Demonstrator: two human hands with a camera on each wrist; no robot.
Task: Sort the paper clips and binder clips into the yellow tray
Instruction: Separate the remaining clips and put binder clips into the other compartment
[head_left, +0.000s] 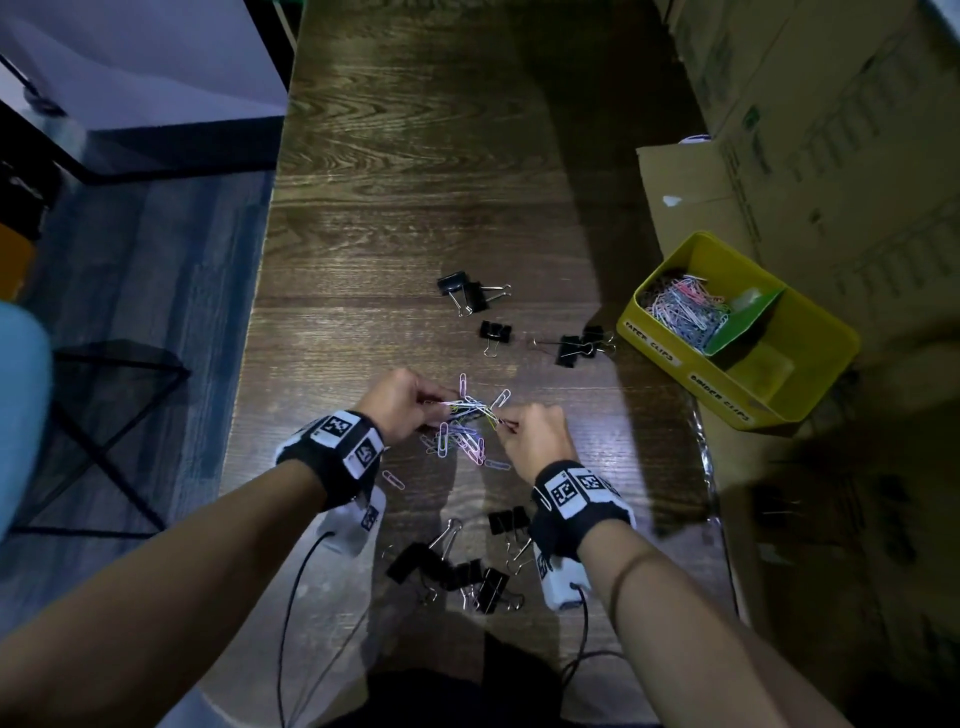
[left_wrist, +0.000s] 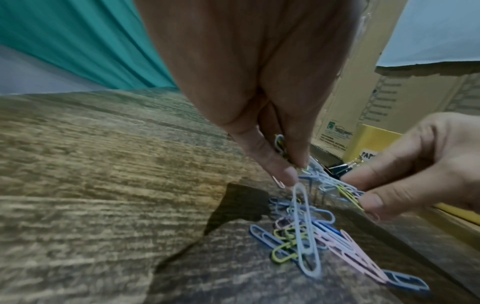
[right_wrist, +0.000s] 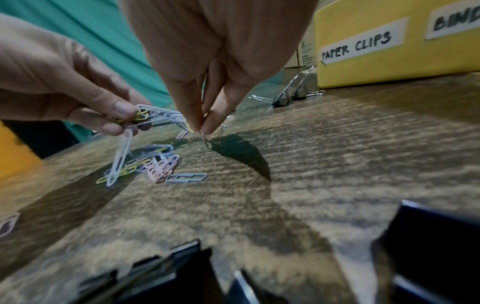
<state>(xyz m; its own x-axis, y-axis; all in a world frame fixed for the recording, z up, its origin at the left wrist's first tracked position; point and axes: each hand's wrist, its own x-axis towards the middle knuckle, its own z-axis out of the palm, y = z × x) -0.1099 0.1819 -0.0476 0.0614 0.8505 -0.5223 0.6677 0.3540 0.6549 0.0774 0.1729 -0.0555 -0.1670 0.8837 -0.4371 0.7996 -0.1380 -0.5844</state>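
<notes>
Pastel wire marks the middle of the dark wood surface (head_left: 415, 171): a loose heap of paper clips (head_left: 462, 441) lies there, and everything below is placed relative to that heap.

Left of and just above the heap, the left hand (head_left: 402, 402) pinches one end of a tangled bunch of clips (head_left: 470, 408) between thumb and fingertips (left_wrist: 283, 172). A long pale-blue clip (left_wrist: 306, 232) dangles from the bunch down to the heap, apparently hooked on.

Right of the heap, the right hand (head_left: 535, 441) pinches the other end of the same bunch, fingertips (right_wrist: 192, 117) closed tight on thin wire. Two hands on one bunch suggests pulling snagged clips apart so they drop cleanly.

Nearer the person than the heap, a cluster of black binder clips (head_left: 457, 566) rests untouched; more binder clips (head_left: 519, 322) sit beyond the heap.

Far right of the heap stands the yellow tray (head_left: 810, 384), against cardboard boxes (head_left: 831, 130). Its section labelled for paper clips already holds many; the binder-clip section looks bare of clips. Judged so, sorting is partway, binder clips not yet begun.
</notes>
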